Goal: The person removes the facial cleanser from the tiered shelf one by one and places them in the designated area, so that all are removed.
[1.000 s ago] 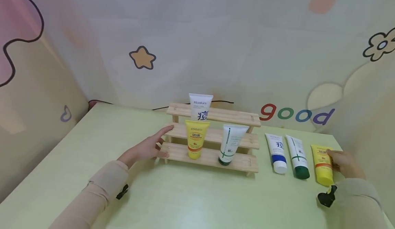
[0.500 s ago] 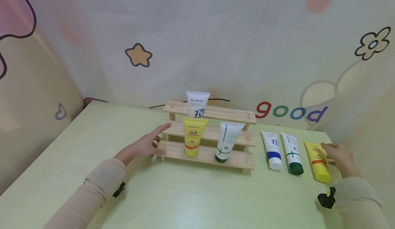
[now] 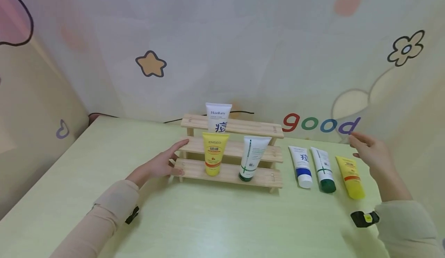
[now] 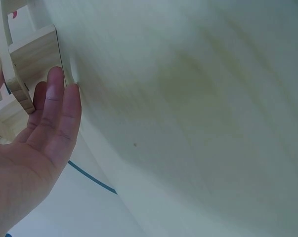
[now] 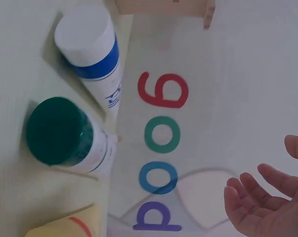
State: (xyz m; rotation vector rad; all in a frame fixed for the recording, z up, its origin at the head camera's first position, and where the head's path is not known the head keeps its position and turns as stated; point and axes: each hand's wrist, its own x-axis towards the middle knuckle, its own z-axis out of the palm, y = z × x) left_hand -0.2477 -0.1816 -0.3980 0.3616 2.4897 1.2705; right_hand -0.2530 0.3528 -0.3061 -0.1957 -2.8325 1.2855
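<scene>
My left hand point(image 3: 161, 164) grips the left end of a three-tier wooden display stand point(image 3: 229, 150); its thumb lies on the bottom shelf and a finger reaches the middle one. In the left wrist view the fingers point(image 4: 50, 113) bend round the shelf's end. Upright on the stand are a white Hankey tube point(image 3: 218, 115), a yellow ENSEO tube point(image 3: 213, 153) and a white tube with a green cap point(image 3: 253, 155). My right hand point(image 3: 375, 153) hangs in the air with nothing in it, fingers loosely bent, just beyond a yellow tube point(image 3: 350, 177) lying on the table.
Left of that yellow tube lie a white tube with a green cap point(image 3: 323, 169) and a white-and-blue tube point(image 3: 301, 167), in a row right of the stand. A patterned cloth point(image 3: 278, 57) rises behind the pale green table point(image 3: 222, 219).
My right hand has let go of the yellow tube lying at the right and risen away from it. My left hand keeps its place on the stand. The whole head view has shifted slightly.
</scene>
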